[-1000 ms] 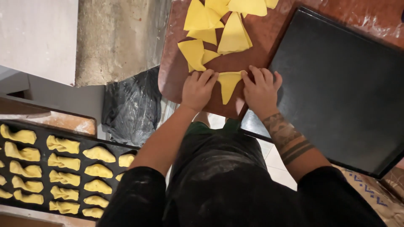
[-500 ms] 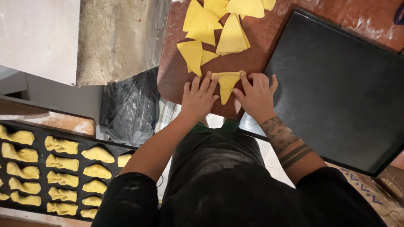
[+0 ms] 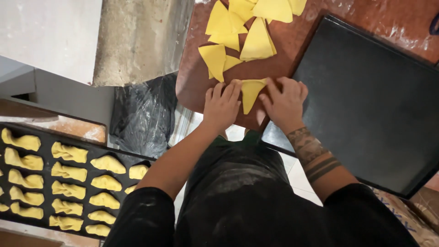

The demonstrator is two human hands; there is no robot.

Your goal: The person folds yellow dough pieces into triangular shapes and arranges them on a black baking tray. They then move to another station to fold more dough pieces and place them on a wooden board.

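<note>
A yellow dough triangle (image 3: pixel 250 93) lies near the front edge of a reddish-brown work surface (image 3: pixel 192 82). My left hand (image 3: pixel 222 104) rests on its left side, fingertips pressing the rolled top edge. My right hand (image 3: pixel 284 101) presses the right side of the same edge. Several more yellow dough triangles (image 3: pixel 242 32) lie in a loose pile farther back on the surface.
An empty black baking tray (image 3: pixel 366 100) sits to the right of my hands. At lower left, another black tray (image 3: pixel 45 137) holds several shaped yellow dough pieces (image 3: pixel 68 174). A black plastic bag (image 3: pixel 144 119) hangs beside the work surface, below a concrete wall.
Both hands have shifted along the triangle's wide top edge, which is now folded over and thicker. The view has shifted slightly.
</note>
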